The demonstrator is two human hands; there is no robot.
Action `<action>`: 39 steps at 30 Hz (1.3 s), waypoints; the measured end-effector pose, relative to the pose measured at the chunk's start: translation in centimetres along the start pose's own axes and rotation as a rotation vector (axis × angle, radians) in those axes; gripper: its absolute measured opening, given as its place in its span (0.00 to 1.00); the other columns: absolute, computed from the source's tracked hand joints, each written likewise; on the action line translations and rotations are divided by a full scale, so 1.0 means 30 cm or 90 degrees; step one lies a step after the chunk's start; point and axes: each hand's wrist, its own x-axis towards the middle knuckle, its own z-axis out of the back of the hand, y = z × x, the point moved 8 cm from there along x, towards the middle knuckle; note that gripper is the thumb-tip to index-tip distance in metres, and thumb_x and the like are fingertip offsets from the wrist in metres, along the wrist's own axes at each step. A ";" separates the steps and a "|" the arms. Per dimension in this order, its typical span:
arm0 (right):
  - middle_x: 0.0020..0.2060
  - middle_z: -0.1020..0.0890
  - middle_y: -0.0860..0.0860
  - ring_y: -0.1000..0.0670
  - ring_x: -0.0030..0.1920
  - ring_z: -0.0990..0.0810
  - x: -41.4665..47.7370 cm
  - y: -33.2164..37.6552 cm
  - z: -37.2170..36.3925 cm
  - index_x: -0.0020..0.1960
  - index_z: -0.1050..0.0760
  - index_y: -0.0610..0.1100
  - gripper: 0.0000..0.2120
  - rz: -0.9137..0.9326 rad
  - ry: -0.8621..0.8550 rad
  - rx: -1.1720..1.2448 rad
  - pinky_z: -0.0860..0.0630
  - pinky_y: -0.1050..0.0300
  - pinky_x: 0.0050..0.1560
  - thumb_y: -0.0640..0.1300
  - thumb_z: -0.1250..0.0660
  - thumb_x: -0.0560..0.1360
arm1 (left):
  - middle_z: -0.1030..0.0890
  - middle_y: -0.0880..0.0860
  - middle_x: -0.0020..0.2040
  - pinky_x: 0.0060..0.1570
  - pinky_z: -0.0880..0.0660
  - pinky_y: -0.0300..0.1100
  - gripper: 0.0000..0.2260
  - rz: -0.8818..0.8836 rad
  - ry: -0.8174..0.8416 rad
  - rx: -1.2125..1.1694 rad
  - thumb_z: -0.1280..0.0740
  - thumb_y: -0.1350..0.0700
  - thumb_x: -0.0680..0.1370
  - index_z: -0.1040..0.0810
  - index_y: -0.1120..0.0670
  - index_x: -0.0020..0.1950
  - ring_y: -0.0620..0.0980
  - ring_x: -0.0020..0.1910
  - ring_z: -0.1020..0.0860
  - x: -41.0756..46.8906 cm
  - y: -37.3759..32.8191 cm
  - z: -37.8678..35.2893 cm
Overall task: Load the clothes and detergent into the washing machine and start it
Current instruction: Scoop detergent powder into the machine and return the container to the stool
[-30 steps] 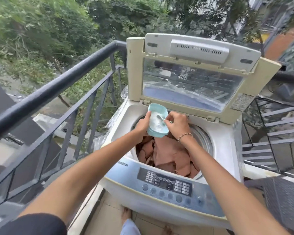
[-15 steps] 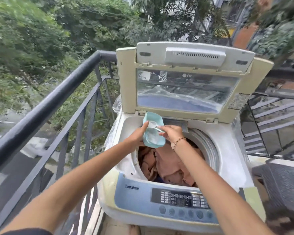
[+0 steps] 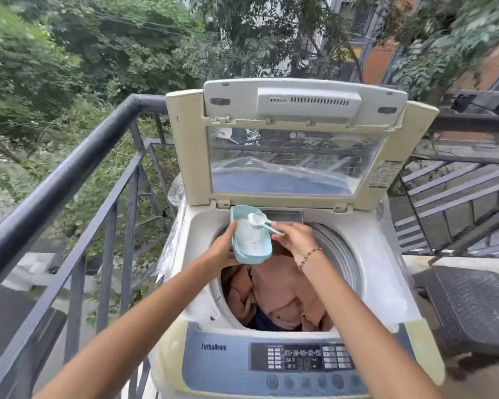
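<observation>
Black metal railing [image 3: 69, 174] runs along the left edge of the balcony, with green trees beyond it. Just right of it stands the top-loading washing machine [image 3: 386, 283], its lid [image 3: 297, 156] propped upright at the back. Over the open drum, the left hand [image 3: 221, 249] grips a pale blue tub [image 3: 249, 236] of white detergent powder [image 3: 249, 237], fingers clenched around its left side and underside, the tub tilted toward the person. Beside it, the right hand [image 3: 296, 236] pinches the handle of a small blue scoop [image 3: 264, 221], whose bowl, heaped with powder, sits over the tub's upper end. Below both hands, brownish-pink clothes [image 3: 277, 298] fill the drum. The control panel [image 3: 303, 358] lies at the front edge.
</observation>
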 end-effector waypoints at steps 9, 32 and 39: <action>0.34 0.21 0.43 0.50 0.31 0.20 0.103 0.074 0.147 0.34 0.29 0.37 0.11 0.095 -0.139 -0.032 0.22 0.66 0.28 0.27 0.32 0.70 | 0.19 0.54 0.56 0.49 0.22 0.45 0.26 0.037 -0.014 -0.011 0.47 0.34 0.78 0.28 0.50 0.66 0.50 0.50 0.18 0.011 0.053 -0.013; 0.35 0.17 0.47 0.57 0.36 0.16 0.038 0.077 0.050 0.34 0.26 0.43 0.10 0.323 -0.124 -0.293 0.18 0.52 0.44 0.37 0.28 0.70 | 0.21 0.54 0.62 0.38 0.22 0.37 0.27 0.041 0.007 -0.009 0.48 0.35 0.78 0.32 0.49 0.71 0.50 0.52 0.18 -0.039 0.069 0.001; 0.32 0.20 0.46 0.47 0.34 0.23 -0.045 0.027 -0.124 0.37 0.25 0.42 0.05 0.488 0.015 -0.741 0.29 0.55 0.38 0.40 0.31 0.71 | 0.17 0.51 0.57 0.40 0.21 0.38 0.26 0.010 0.020 0.018 0.45 0.33 0.77 0.26 0.47 0.66 0.49 0.50 0.16 -0.047 0.039 -0.002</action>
